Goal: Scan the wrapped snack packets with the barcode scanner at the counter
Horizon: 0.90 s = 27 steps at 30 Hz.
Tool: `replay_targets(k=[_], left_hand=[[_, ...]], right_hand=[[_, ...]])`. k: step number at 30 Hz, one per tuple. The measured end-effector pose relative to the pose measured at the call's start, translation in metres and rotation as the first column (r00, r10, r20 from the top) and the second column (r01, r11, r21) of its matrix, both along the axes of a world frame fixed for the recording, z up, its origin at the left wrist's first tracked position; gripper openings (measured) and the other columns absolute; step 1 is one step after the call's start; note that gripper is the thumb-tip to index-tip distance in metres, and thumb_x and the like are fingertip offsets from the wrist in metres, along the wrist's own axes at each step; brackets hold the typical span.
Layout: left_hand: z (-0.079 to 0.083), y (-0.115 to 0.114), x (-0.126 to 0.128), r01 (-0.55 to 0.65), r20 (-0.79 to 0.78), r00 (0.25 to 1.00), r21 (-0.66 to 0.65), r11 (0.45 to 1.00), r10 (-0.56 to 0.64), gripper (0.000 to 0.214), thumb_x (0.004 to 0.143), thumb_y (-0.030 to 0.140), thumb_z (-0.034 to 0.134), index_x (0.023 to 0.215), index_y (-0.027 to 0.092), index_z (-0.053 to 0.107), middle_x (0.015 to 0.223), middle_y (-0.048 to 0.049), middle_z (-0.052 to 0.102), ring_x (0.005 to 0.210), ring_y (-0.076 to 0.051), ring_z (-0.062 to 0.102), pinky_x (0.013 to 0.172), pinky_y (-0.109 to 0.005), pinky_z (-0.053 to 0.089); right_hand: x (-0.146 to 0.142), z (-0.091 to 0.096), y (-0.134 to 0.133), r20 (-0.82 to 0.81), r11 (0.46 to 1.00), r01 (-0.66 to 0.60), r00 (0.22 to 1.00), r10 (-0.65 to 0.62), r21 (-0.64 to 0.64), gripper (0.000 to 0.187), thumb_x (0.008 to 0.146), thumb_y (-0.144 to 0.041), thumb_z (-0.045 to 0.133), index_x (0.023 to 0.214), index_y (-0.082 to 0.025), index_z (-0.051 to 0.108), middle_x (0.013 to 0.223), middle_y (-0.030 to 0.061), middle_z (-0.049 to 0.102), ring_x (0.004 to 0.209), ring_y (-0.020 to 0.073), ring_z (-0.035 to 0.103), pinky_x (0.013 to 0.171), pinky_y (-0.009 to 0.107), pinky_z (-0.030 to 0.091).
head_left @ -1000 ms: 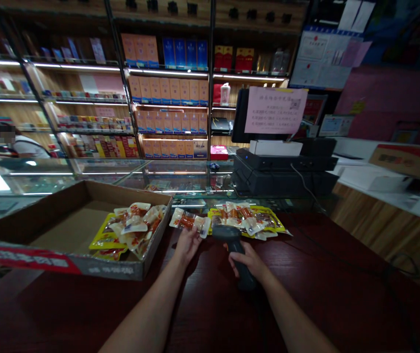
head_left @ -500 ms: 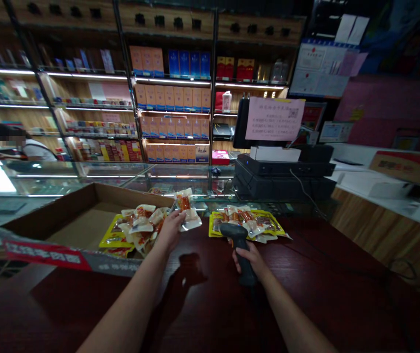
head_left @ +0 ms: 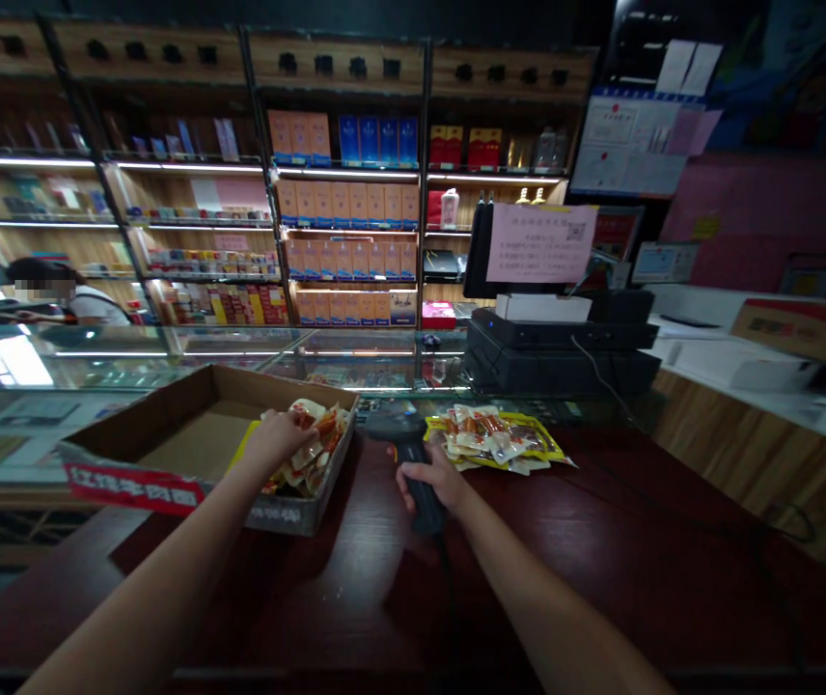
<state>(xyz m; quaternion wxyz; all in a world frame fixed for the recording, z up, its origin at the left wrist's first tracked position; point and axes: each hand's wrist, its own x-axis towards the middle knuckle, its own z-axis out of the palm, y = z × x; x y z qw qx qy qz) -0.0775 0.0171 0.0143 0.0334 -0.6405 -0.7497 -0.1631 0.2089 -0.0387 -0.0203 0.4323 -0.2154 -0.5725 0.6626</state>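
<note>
My left hand [head_left: 284, 439] reaches over the right end of an open cardboard box [head_left: 167, 439], fingers closed on a vacuum-sealed snack packet [head_left: 307, 410] with reddish-brown food inside. Several similar packets and a yellow one lie under it in the box. In my right hand [head_left: 433, 483] is a black barcode scanner [head_left: 417, 461], gripped by its handle, head pointing left toward the box. Behind the scanner, a pile of clear and yellow snack packets [head_left: 489, 434] lies on the dark red counter [head_left: 529, 550].
Past the pile stands a black cash register [head_left: 564, 352] with a pink paper sign [head_left: 539, 243] over its screen. A glass display counter [head_left: 355, 347] runs behind, before shelves of boxed goods. The scanner's cable trails down toward me. A person [head_left: 84, 294] is at the far left.
My left hand has moved left and down with the snack packet, from beside the scanner into the box. My right hand has shifted the scanner left. The view has turned slightly.
</note>
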Motion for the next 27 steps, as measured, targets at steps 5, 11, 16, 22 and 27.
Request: replay_targets(k=[5,11,16,22,27], left_hand=[[-0.001,-0.011,0.011,-0.049,-0.038,0.998,0.179,0.983,0.057,0.063,0.075,0.059,0.044,0.114,0.013,0.061,0.107,-0.0176,0.054,0.1,-0.031,0.057,0.085,-0.038,0.044],[-0.003,-0.013,0.055,0.082,0.011,0.996,0.381,0.921,-0.093,0.046,0.08,0.05,0.045,0.103,0.015,0.064,0.109,-0.0134,0.053,0.1,-0.027,0.057,0.087,-0.035,0.045],[-0.034,0.0,0.121,0.27,0.133,0.941,0.262,0.927,-0.312,0.031,0.08,0.041,0.052,0.093,0.016,0.065,0.101,-0.0105,0.061,0.091,-0.021,0.06,0.084,-0.03,0.044],[-0.086,0.034,0.189,0.31,0.395,0.876,-0.018,0.95,-0.278,0.033,0.082,0.044,0.048,0.082,0.015,0.065,0.089,-0.0129,0.07,0.086,-0.023,0.064,0.074,-0.029,0.044],[-0.105,0.07,0.213,0.214,0.596,0.794,-0.087,0.973,-0.121,0.036,0.076,0.046,0.055,0.057,0.017,0.057,0.076,-0.0182,0.068,0.089,-0.032,0.065,0.074,-0.035,0.046]], right_hand=[[-0.001,-0.008,-0.003,0.012,1.0,0.002,1.0,-0.002,-0.008,0.038,0.066,-0.034,0.068,0.095,-0.014,0.054,0.054,-0.0036,0.06,0.036,0.0114,0.054,0.034,0.02,0.042],[0.032,-0.024,0.001,-0.014,0.989,0.147,0.989,-0.147,-0.023,0.037,0.066,-0.035,0.068,0.094,-0.015,0.054,0.053,-0.0035,0.061,0.035,0.0111,0.054,0.033,0.02,0.042],[0.062,-0.034,0.006,-0.05,0.951,0.31,0.949,-0.311,-0.016,0.027,0.066,-0.036,0.068,0.073,-0.016,0.053,0.053,-0.0019,0.061,0.035,0.0109,0.054,0.032,0.019,0.042],[0.094,-0.051,0.01,-0.107,0.865,0.498,0.859,-0.501,-0.056,0.028,0.066,-0.039,0.069,0.069,-0.017,0.052,0.051,-0.0028,0.059,0.033,0.0109,0.053,0.031,0.02,0.04],[0.104,-0.068,0.011,-0.111,0.838,0.541,0.831,-0.546,-0.072,0.029,0.066,-0.04,0.069,0.068,-0.016,0.052,0.052,-0.0024,0.059,0.034,0.0106,0.053,0.032,0.02,0.041]])
